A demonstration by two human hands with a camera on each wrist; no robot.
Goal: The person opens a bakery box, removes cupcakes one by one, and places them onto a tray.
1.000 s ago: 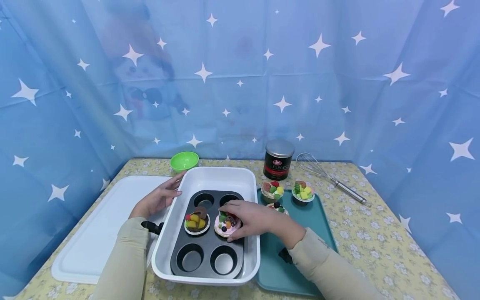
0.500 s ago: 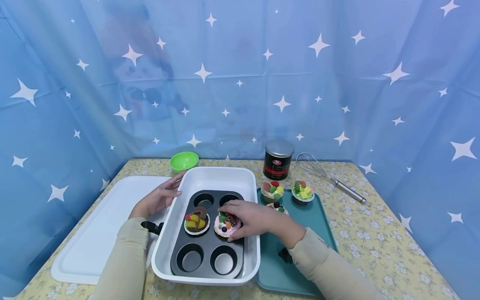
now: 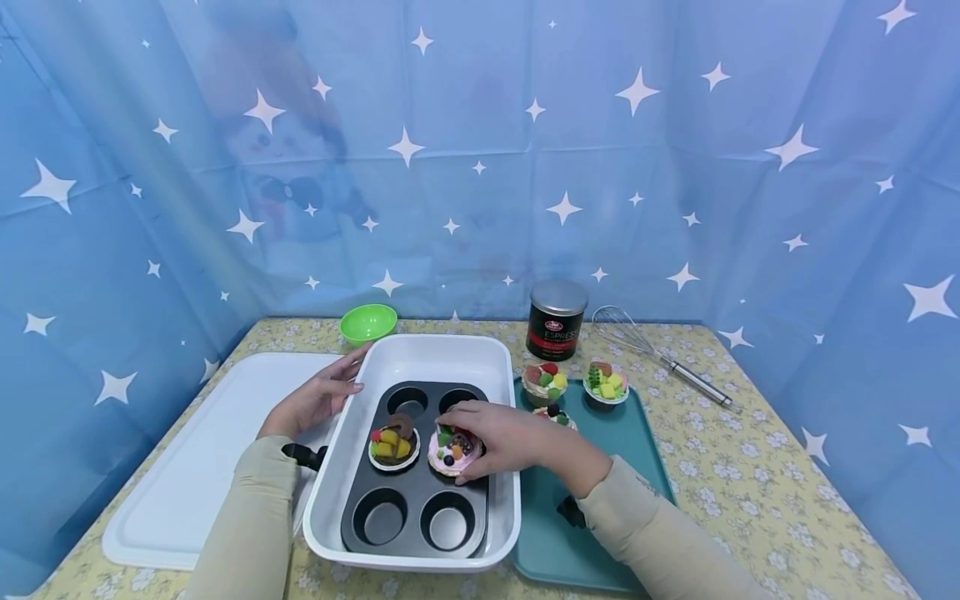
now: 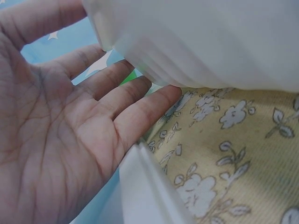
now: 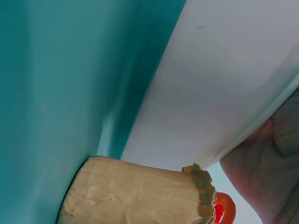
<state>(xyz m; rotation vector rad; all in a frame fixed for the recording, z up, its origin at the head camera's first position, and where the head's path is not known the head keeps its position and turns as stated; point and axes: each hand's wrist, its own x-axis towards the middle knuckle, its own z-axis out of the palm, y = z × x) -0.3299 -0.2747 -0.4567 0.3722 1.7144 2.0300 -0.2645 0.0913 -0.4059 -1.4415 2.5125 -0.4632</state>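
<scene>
right hand grips pink cupcake | left hand steadies white dish

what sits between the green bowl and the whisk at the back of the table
In the head view, an espresso tin stands between the green bowl and the whisk.

floral table bears dish, trays, bowl, can, whisk.

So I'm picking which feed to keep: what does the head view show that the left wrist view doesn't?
Only the head view shows the muffin tin, the pink cupcake held by the right hand, the teal tray, coffee can and whisk. Only the left wrist view shows the left hand palm and its straight fingers. Both show the white dish and the floral tablecloth.
</scene>
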